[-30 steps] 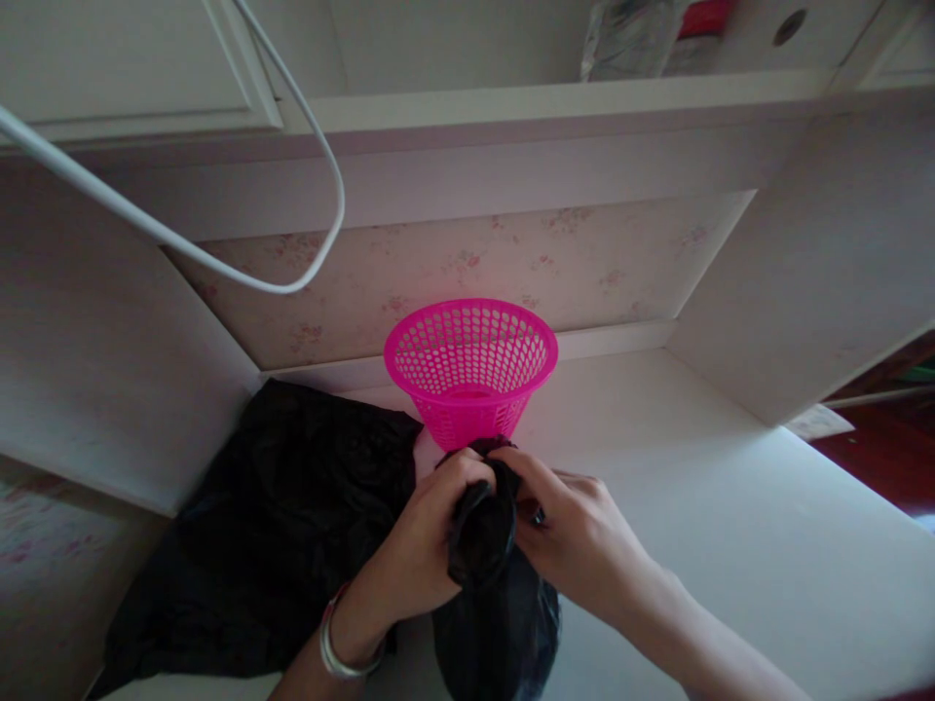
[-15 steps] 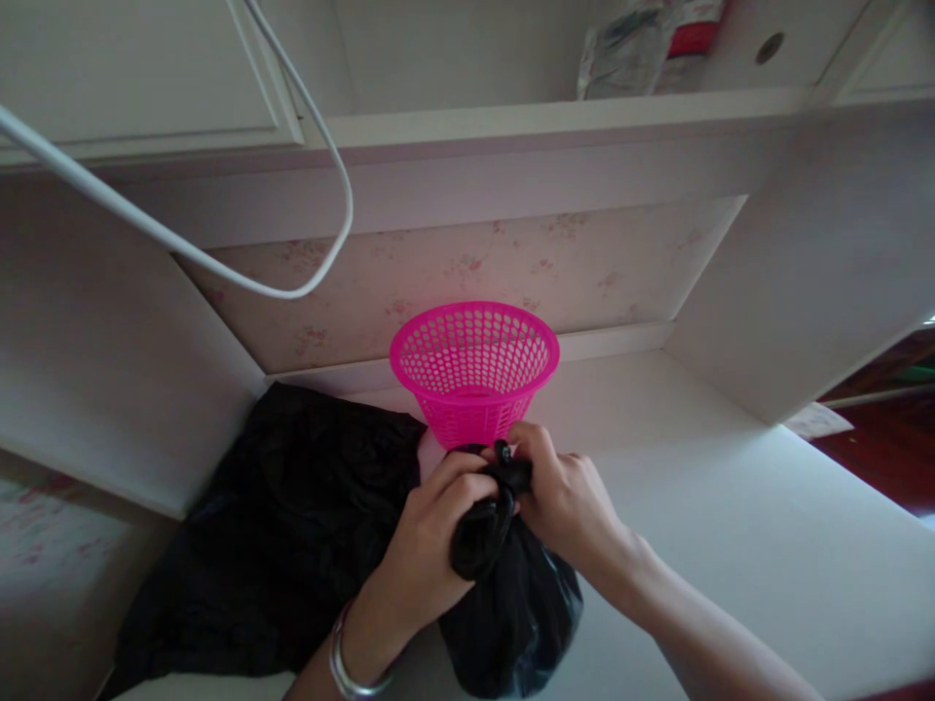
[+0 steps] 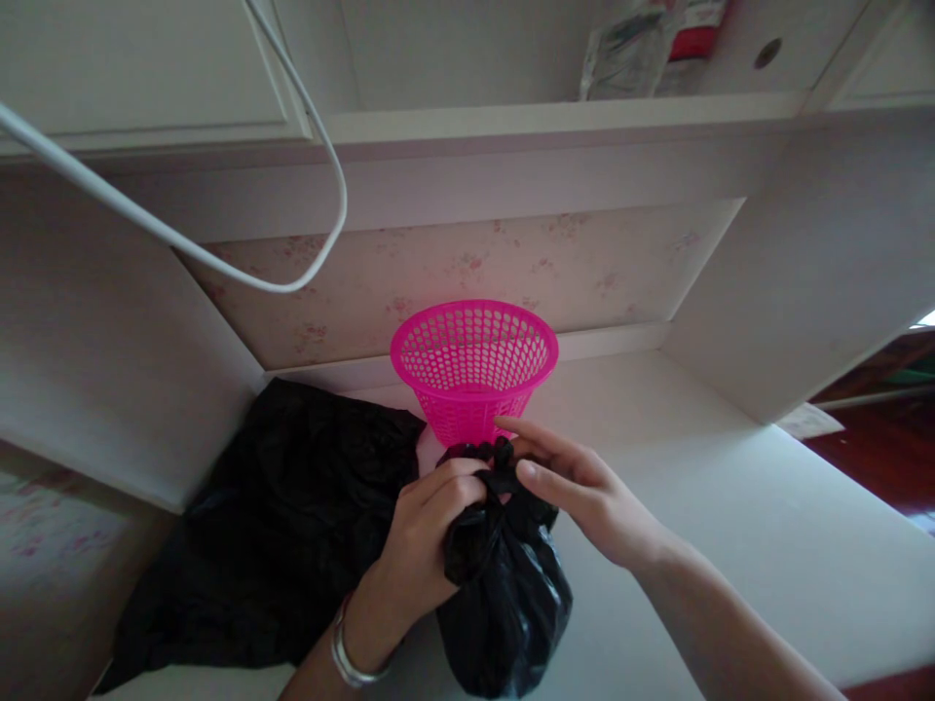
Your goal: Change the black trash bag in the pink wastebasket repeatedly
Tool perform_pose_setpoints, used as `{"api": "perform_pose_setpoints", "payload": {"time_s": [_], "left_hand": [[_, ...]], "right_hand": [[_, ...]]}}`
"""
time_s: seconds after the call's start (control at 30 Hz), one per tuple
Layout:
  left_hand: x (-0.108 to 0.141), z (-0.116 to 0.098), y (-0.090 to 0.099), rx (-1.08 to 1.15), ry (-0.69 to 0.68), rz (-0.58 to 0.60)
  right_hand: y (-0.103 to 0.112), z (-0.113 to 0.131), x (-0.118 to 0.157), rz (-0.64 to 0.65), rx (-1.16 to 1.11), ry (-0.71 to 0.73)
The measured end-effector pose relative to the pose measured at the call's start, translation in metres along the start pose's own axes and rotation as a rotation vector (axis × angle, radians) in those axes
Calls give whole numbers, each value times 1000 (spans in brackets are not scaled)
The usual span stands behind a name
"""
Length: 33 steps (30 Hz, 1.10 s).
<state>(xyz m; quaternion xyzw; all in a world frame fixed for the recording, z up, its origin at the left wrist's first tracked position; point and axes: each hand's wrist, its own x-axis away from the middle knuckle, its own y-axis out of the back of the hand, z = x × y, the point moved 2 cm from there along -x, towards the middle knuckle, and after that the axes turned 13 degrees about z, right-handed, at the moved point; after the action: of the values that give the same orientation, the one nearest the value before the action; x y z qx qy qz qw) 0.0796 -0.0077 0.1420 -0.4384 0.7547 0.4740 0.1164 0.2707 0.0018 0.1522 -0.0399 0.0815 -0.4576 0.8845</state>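
A filled black plastic bag hangs below my hands, its gathered top bunched up. My left hand, with a silver bangle on the wrist, is closed around the bag's neck on the left side. At the right of the bunched top is my right hand, fingers apart, its fingertips beside the plastic. Just behind the hands stands a pink perforated basket, upright with its wide mouth up. A second black bag lies spread out flat to the left.
The white desk surface extends right, between side panels. A white cable loops down at the upper left. Above the floral back wall, a shelf holds a clear package.
My right hand has loosened its pinch on the bag's top and its fingers have spread, moving slightly right. The hanging bag has swung a little to the left.
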Motion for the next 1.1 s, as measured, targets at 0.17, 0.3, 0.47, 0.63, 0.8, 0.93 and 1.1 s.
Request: {"api": "perform_pose_setpoints", "payload": {"time_s": [0.17, 0.3, 0.47, 0.63, 0.8, 0.93, 1.1], "left_hand": [[-3, -1, -5, 45, 17, 77], [1, -2, -2, 9, 133, 92], [28, 7, -12, 21, 435, 128], [65, 8, -34, 235, 651, 129], [89, -4, -46, 256, 681, 118], [94, -12, -49, 199, 574, 134], [89, -15, -39, 163, 562, 162]], "right_hand": [[2, -5, -8, -1, -257, -123], [16, -13, -10, -173, -159, -63], [47, -35, -18, -320, 91, -2], [91, -64, -25, -488, 139, -21], [123, -83, -28, -550, 163, -56], [128, -87, -37, -554, 197, -56], [126, -80, -40, -604, 248, -52]]}}
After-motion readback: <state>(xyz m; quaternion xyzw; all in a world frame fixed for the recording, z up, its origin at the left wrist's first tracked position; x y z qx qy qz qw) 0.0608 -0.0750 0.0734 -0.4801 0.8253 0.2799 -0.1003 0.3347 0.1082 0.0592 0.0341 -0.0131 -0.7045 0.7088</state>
